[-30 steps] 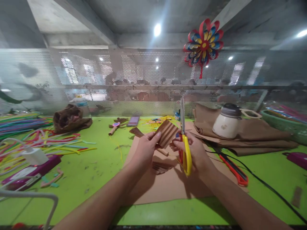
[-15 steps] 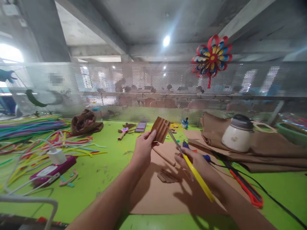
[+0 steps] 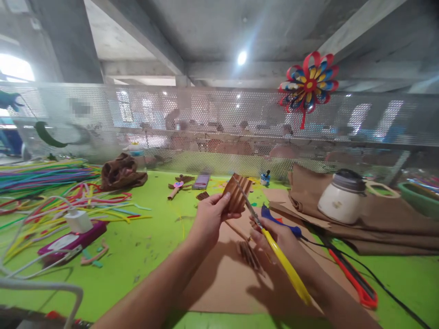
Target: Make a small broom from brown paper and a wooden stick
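Observation:
My left hand (image 3: 211, 217) pinches a small piece of brown corrugated cardboard (image 3: 233, 194) between thumb and fingers, holding it raised above the table. In my right hand (image 3: 276, 235) are scissors with yellow handles (image 3: 286, 265), the blades pointing up and left. Those blades lie against the cardboard piece; I cannot tell how deep they have cut. Beneath my hands lies a flat tan sheet (image 3: 212, 288) with brown corrugated scraps (image 3: 249, 256) on it. A blue glue gun (image 3: 281, 222) rests just beyond my right hand, partly hidden by it.
To the left are a purple power strip (image 3: 77, 240) with a white plug and many coloured strips (image 3: 113, 201). A white jar (image 3: 341, 196) stands on folded brown sheets (image 3: 387, 228). A red utility knife (image 3: 356, 283) and a black cord lie at right. Behind rises a perforated screen (image 3: 206, 109).
The cardboard piece has tilted and moved slightly right and down in my left hand. The scissor blades now overlap it further. Scraps on the sheet appear shifted, and the whole view has moved a little.

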### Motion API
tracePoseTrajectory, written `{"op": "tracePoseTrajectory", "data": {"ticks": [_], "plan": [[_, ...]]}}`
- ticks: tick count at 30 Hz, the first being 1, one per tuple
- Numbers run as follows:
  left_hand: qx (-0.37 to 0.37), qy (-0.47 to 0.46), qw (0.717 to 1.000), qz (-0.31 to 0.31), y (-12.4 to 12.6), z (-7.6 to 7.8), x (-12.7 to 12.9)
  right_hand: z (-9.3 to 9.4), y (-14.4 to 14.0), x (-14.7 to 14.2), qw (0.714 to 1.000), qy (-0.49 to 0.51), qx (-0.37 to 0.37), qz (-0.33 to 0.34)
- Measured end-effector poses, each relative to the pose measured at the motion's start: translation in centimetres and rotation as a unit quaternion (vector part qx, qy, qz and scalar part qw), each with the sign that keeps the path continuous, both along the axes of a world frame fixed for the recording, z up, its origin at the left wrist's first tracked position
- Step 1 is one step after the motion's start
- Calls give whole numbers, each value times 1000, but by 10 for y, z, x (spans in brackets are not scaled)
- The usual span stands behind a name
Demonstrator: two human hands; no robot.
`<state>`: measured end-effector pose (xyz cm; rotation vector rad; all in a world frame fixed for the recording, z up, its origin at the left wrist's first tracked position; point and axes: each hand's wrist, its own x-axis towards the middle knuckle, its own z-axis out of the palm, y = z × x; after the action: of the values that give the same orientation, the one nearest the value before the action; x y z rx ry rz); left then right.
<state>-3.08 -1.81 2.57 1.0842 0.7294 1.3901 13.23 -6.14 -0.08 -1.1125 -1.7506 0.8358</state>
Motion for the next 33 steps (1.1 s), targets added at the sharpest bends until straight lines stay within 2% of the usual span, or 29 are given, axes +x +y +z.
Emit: {"op": "tracePoseTrajectory", "data": {"ticks": [7,10,14,33], "plan": [[5,1,1000,5,-1,2,1,-1,-3,-3,998,51,-15,-33],[10,3,1000,14,0,1,1,-3,-2,-3,996,72,-48,-28],[16,9,1000,23,0,-1,1,-5,1,-2,994,90,-50,-28],[10,19,1000,21,0,1,1,-1,1,-2,995,79,-54,-15]]}}
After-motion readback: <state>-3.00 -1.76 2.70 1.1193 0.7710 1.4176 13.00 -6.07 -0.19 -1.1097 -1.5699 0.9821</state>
